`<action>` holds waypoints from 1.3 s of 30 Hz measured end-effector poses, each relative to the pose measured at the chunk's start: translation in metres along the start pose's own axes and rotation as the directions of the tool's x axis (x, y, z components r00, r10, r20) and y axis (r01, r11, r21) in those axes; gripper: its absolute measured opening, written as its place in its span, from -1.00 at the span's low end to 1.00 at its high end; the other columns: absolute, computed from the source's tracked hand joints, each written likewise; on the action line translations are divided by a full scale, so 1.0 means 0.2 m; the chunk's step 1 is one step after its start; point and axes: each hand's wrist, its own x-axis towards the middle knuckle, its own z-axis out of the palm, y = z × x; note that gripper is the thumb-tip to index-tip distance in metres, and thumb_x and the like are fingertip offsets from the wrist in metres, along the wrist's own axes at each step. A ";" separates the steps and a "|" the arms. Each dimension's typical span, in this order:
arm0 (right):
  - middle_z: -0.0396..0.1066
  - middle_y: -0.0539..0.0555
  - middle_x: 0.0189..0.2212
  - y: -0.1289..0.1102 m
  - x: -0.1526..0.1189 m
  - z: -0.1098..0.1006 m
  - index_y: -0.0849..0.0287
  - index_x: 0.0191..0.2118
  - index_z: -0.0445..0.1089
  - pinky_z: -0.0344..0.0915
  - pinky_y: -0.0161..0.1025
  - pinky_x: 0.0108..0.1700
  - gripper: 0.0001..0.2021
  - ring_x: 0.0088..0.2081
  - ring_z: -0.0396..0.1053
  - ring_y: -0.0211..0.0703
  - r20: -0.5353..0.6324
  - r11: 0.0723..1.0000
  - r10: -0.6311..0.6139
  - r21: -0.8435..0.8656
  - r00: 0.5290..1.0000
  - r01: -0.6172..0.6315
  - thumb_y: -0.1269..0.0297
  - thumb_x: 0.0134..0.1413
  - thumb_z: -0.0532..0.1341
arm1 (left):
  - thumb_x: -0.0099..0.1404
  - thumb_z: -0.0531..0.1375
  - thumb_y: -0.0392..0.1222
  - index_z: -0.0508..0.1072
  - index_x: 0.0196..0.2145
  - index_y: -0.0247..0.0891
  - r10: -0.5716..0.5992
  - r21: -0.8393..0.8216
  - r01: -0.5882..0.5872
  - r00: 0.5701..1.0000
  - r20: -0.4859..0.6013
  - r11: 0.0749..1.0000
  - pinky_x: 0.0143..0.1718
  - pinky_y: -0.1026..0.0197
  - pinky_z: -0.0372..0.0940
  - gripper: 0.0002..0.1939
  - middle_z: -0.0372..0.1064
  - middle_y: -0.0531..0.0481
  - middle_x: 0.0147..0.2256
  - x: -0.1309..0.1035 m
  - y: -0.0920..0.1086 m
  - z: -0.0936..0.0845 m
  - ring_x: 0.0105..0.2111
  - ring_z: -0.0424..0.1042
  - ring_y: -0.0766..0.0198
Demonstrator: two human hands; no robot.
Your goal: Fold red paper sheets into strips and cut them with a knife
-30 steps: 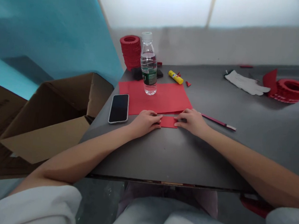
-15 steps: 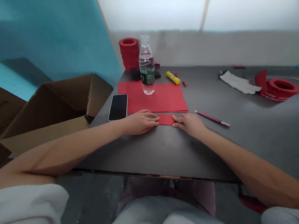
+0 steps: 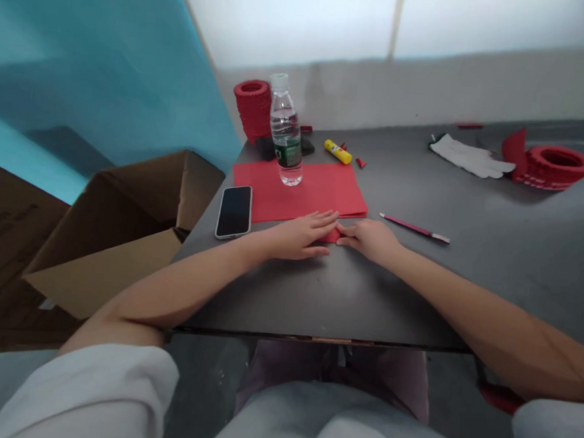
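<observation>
A small piece of red paper (image 3: 331,236) lies on the grey table, mostly covered by my hands. My left hand (image 3: 305,235) rests flat over its left part, fingers stretched out to the right. At its right end, my right hand (image 3: 370,240) pinches the paper between thumb and forefinger. Just behind my hands are larger red paper sheets (image 3: 318,191), stacked flat, with a water bottle (image 3: 287,142) standing upright on them. A pink pen-like tool (image 3: 414,228) lies to the right of my right hand.
Left of the sheets lies a phone (image 3: 234,211). Behind are a red ring stack (image 3: 252,109), a yellow glue stick (image 3: 337,151) and red scraps. At the right are a white glove (image 3: 469,157) and a red ring-shaped piece (image 3: 560,164). An open cardboard box (image 3: 105,233) stands beside the table.
My left hand has slid right from the paper's left end and flattened over it, fingers now straight. My right hand keeps its pinch at the right end. The view has shifted slightly.
</observation>
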 end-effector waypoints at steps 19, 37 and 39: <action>0.44 0.08 -0.47 -0.01 -0.22 -0.20 0.11 -0.41 0.50 0.06 -0.25 -0.41 -0.64 -0.43 0.32 -0.18 0.082 0.994 0.041 0.096 0.996 -0.049 0.08 0.20 0.03 | 0.43 -0.09 -0.07 0.11 0.22 -0.36 -0.075 0.070 0.075 0.997 0.011 0.995 0.27 0.10 -0.13 -0.51 -0.02 -0.18 0.25 0.08 0.00 0.14 0.27 -0.06 0.15; 0.38 0.15 -0.38 0.41 -0.39 -0.05 0.17 -0.13 0.34 0.10 -0.20 -0.40 -0.70 -0.37 0.31 -0.06 -0.163 0.927 0.371 0.001 0.914 -0.376 0.15 0.20 -0.03 | 0.38 0.01 -0.10 0.26 0.13 -0.25 -0.098 0.116 0.103 0.994 -0.049 0.988 -0.03 0.26 0.29 -0.59 0.19 -0.07 0.16 0.09 -0.02 0.09 0.11 0.27 0.23; 0.37 0.08 -0.48 0.36 -0.42 -0.06 0.14 -0.05 0.28 0.10 -0.22 -0.44 -0.66 -0.48 0.28 -0.12 -0.132 0.893 0.443 0.149 0.887 -0.424 0.10 0.22 -0.07 | 0.37 0.00 -0.12 0.28 0.11 -0.26 -0.098 0.120 0.106 0.993 -0.072 0.987 -0.03 0.25 0.30 -0.60 0.21 -0.07 0.15 0.09 -0.02 0.10 0.11 0.28 0.23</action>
